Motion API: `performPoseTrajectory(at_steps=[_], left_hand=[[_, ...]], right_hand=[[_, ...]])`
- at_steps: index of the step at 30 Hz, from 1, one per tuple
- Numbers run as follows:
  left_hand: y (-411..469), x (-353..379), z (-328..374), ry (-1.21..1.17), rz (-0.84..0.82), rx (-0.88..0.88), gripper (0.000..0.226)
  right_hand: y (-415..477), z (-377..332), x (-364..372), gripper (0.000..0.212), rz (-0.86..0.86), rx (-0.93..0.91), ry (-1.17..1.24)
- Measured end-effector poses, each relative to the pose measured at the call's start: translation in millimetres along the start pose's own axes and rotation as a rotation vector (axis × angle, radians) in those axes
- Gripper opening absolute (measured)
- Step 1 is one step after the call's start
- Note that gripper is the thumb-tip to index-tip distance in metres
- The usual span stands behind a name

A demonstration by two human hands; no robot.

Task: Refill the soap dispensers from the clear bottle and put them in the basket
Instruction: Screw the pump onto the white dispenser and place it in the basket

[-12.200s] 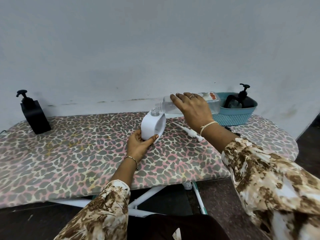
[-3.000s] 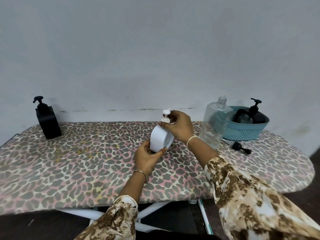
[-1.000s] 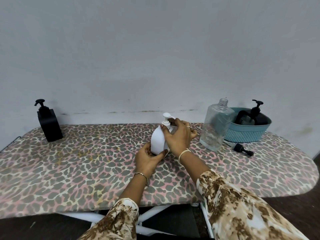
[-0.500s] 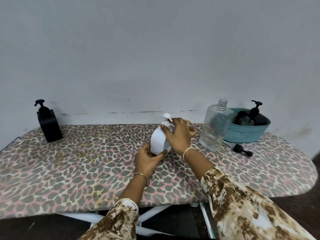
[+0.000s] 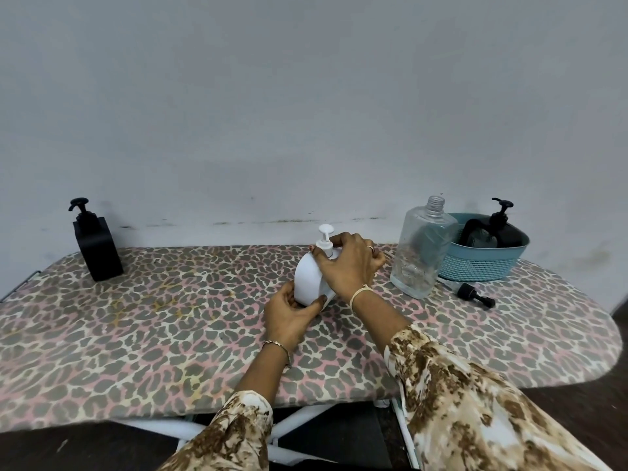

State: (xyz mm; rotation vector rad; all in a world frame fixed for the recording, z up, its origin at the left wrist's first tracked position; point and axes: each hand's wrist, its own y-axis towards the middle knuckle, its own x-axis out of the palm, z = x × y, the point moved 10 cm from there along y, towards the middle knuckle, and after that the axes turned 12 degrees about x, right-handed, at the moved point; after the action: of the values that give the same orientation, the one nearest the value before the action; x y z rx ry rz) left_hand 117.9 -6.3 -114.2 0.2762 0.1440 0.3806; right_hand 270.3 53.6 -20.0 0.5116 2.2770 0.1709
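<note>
On the ironing board [image 5: 170,317], the left hand [image 5: 289,314] clasps the base of the white dispenser [image 5: 307,283] while the right hand [image 5: 350,266] curls round its pump [image 5: 325,236]. Threading the collar squarely, with the body upright, should prevent leaks before the move to the basket [image 5: 482,265].

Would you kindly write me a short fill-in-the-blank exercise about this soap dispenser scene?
The left hand and right hand both hold the ___ pump dispenser.
The clear bottle stands upright with no ___ on its neck.
The teal basket holds one ___ soap dispenser.
A loose black pump lies on the ironing board, to the ___ of the clear bottle.
Missing words: white; cap; black; right.
</note>
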Motion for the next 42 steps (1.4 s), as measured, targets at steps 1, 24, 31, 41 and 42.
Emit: performPoseTrajectory(at_steps=[1,24,31,41,42], left_hand=[[0,0,-2,0.004,-0.002,-0.006,0.045],[-24,64,39,-0.159,-0.268,-0.053,0.053],[-35,127,72,-0.158,-0.351,0.069,0.059],[-58,205,100,0.045,-0.304,0.148,0.036],[-59,214,103,0.058,-0.325,0.159,0.034]], right_hand=[[1,1,4,0.040,-0.047,-0.017,0.024],[9,65,-58,0.056,-0.801,-0.070,0.310],[31,110,-127,0.041,-0.628,-0.012,0.341],[104,160,-216,0.053,-0.137,0.075,0.230],[111,161,-222,0.056,-0.097,0.078,0.212]])
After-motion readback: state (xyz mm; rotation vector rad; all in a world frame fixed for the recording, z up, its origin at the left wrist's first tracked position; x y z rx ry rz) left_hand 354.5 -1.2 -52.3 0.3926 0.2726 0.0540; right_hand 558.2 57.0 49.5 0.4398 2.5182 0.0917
